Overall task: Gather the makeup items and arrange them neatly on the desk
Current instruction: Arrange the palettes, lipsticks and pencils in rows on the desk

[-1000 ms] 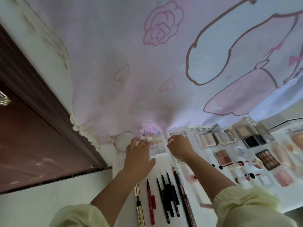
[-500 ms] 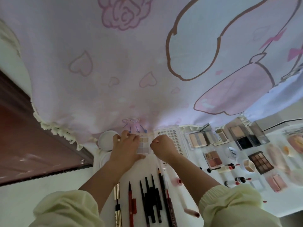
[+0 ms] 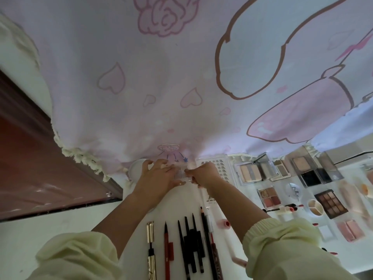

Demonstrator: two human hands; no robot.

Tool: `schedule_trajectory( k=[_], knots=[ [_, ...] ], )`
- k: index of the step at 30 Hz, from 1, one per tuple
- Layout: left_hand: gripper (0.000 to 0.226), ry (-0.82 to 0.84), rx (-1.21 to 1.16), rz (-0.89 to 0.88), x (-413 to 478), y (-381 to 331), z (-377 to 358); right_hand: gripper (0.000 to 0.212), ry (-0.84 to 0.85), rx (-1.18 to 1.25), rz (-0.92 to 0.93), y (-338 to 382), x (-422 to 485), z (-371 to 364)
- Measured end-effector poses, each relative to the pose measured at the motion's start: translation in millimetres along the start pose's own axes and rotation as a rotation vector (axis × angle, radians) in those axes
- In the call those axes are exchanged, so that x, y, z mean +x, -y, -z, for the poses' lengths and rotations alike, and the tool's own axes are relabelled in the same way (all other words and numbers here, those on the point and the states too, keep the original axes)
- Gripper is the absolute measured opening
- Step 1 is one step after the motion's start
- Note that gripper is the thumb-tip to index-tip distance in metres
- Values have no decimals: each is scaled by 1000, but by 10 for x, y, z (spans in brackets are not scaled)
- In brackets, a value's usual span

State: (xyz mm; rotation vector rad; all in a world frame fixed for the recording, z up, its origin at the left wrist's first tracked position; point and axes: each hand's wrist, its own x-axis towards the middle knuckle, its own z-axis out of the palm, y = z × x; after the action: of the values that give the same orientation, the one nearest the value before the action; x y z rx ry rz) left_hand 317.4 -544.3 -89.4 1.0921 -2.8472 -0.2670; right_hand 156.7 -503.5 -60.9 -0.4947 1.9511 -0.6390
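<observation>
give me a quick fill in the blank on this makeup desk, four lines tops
1. Counting the left hand and right hand, the small clear palette is gripped by ____ hands.
2. The round white compact lies beside the ____ hand.
3. The red pen lies between the gold tube and the ____ pencils.
4. The big flower printed on the cloth is a ____.

Missing words: two; left; black; rose

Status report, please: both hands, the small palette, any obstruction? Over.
Left hand and right hand both gripping clear palette. Palette in back row, not released. Curtain hem crowding behind it.
</observation>
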Motion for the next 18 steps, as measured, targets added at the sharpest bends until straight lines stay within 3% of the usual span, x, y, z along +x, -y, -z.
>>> schedule_trajectory(
  k=[3,6,10,12,14,18],
  knots=[
    [77,-14,-156,32,-141,13,-21,12,19,111,-46,33,-77,65],
    [61,-207,-264,114,-308,-73,53,27,18,141,-14,48,-213,175],
    [29,-321,-939,518,-513,-384,485,17,104,230,37,47,-494,366],
    [24,-294,-1264,774,-531,-479,697,22,153,274,73,21,-633,430],
    [31,-147,-1497,962,-537,-521,833,32,199,301,111,-25,-770,465],
    [18,-104,-1639,936,-660,-593,933,26,290,268,180,-121,-1047,485]
  ],
)
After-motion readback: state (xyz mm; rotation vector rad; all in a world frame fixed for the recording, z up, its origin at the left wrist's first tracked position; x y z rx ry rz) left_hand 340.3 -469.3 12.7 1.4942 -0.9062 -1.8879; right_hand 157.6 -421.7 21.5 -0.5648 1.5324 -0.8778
